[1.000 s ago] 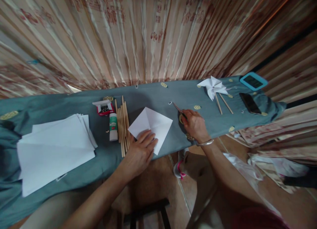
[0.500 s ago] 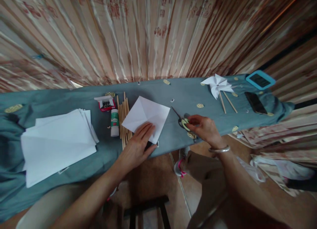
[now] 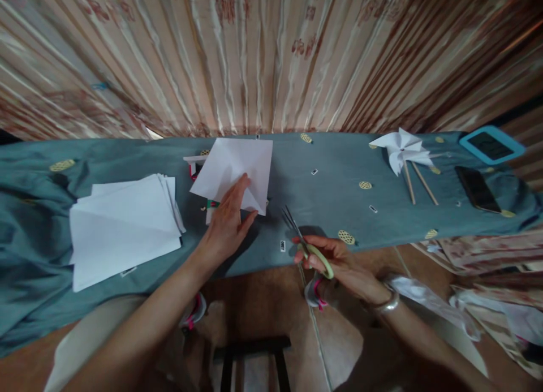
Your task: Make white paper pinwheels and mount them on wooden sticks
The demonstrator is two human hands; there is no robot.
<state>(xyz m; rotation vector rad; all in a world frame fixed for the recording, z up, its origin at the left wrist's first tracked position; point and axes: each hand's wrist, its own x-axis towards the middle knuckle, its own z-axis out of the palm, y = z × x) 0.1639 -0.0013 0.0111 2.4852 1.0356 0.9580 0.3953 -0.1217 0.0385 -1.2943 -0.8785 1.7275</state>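
Observation:
A creased square of white paper [image 3: 237, 157] is in my left hand [image 3: 224, 225], fingers on top and the thumb at its near edge. It is raised over the glue stick [image 3: 209, 215], most of which it covers; the wooden sticks seen earlier are hidden. In my right hand [image 3: 337, 262] is a pair of scissors [image 3: 298, 231] with pale green handles. The blades point up and left, slightly parted, above the table's front edge and apart from the paper.
White sheets [image 3: 127, 228] are stacked at left. A small red box [image 3: 193, 170] is partly behind the paper. At right lie a white paper pinwheel [image 3: 402, 149], two wooden sticks [image 3: 409, 182], a black phone [image 3: 477, 188] and a blue-framed device [image 3: 492, 145]. A curtain [image 3: 263, 58] hangs behind.
My right hand has picked the scissors up off the cloth and brought them nearer. My left hand has lifted the paper, turned it and shifted it left over the sticks and glue. The view has shifted.

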